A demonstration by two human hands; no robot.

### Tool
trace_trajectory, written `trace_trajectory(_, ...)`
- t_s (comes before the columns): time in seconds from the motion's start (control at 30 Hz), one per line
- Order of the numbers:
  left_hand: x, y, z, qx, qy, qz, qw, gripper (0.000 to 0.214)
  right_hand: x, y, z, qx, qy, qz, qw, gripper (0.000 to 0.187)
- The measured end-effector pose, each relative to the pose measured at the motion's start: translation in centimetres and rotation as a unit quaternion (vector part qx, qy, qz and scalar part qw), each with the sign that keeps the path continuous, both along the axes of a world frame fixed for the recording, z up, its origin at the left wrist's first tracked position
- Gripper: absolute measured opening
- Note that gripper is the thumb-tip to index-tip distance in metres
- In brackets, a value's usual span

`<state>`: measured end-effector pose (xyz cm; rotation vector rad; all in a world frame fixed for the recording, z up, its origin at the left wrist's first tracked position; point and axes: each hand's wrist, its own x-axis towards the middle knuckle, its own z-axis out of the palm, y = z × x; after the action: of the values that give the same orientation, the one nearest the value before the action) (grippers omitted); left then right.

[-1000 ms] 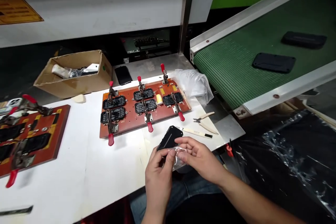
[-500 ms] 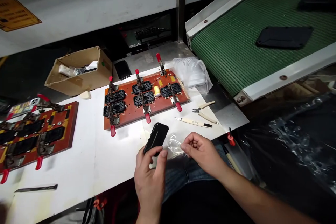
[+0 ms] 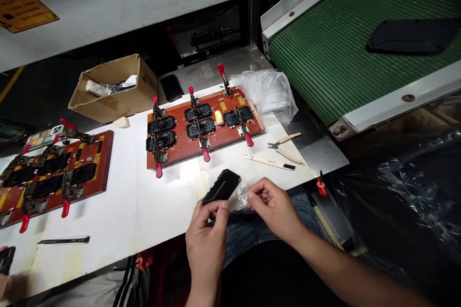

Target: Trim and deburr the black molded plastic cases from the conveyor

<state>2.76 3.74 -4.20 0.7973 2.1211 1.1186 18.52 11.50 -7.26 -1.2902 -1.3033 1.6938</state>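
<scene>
In the head view, my left hand (image 3: 207,237) is nearly closed, thumb and fingers gripping the near end of the black case (image 3: 222,186) over the table's (image 3: 165,213) front edge. The case lies just beyond those fingers, its long axis slanting away from me and to the right. My right hand (image 3: 276,211) is off to the case's right, apart from it, so the left is the nearer one. Its fingers are curled in, thumb and forefinger seemingly pinching clear film (image 3: 242,196) (thin stuff, hard to make out). The film sits between case and right hand; whether it touches the case I can't tell. Past them lie the knife (image 3: 271,161) and cutters (image 3: 287,147), with the clamp board (image 3: 182,149) farther off.
</scene>
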Motion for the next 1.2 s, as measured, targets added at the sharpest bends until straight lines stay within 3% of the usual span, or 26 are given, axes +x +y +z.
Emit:
trace_trajectory(0.1, -0.1, 0.3, 0.4, 0.012, 0.006, 0.006, 1.000, 0.027, -0.1, 0.3, -0.1, -0.005, 0.011, -0.012, 1.000, 0.020)
trace_trajectory(0.33, 0.2, 1.2, 0.3, -0.035, -0.040, -0.092, 0.994, 0.036, -0.6, -0.2, 0.3, 0.094, -0.001, 0.091, 0.991, 0.007)
trace_trajectory(0.4, 0.0, 1.1, -0.2, -0.037, -0.052, -0.085, 0.994, 0.034, -0.4, -0.2, 0.0, 0.068, 0.036, 0.086, 0.993, 0.010)
trace_trajectory(0.5, -0.3, 0.8, -0.5, -0.035, -0.017, -0.069, 0.997, 0.032, -0.1, 0.0, -0.8, -0.003, 0.093, 0.012, 0.996, 0.018)
trace_trajectory(0.6, -0.3, 0.6, -0.4, -0.002, 0.052, -0.068, 0.996, 0.027, -0.2, 0.1, -1.1, -0.007, 0.050, -0.041, 0.998, 0.018)
trace_trajectory(0.7, 0.0, 0.7, -0.2, 0.037, 0.089, -0.076, 0.992, 0.020, -0.6, 0.2, -0.9, -0.030, 0.050, 0.018, 0.998, 0.022)
trace_trajectory(0.8, -0.3, 0.6, -0.1, 0.040, 0.063, -0.050, 0.996, 0.020, -0.4, 0.6, -0.5, -0.054, 0.083, 0.071, 0.993, 0.024)
trace_trajectory(0.9, -1.3, 0.1, 0.1, 0.032, 0.034, 0.022, 0.999, 0.028, 0.1, 1.9, -0.3, 0.043, 0.010, -0.005, 0.999, 0.022)
trace_trajectory(1.0, -2.5, -0.7, 0.4, 0.023, 0.028, 0.072, 0.997, 0.035, 0.0, 3.6, -0.2, 0.237, -0.132, -0.072, 0.960, 0.014)
trace_trajectory(1.1, -3.0, -1.0, 0.9, 0.049, -0.033, 0.091, 0.994, 0.043, -1.4, 4.8, -0.1, 0.357, -0.192, -0.049, 0.913, 0.012)
trace_trajectory(1.2, -3.0, -0.8, 1.2, 0.066, -0.162, 0.096, 0.980, 0.044, -3.2, 4.9, -0.1, 0.373, -0.179, -0.003, 0.910, 0.011)
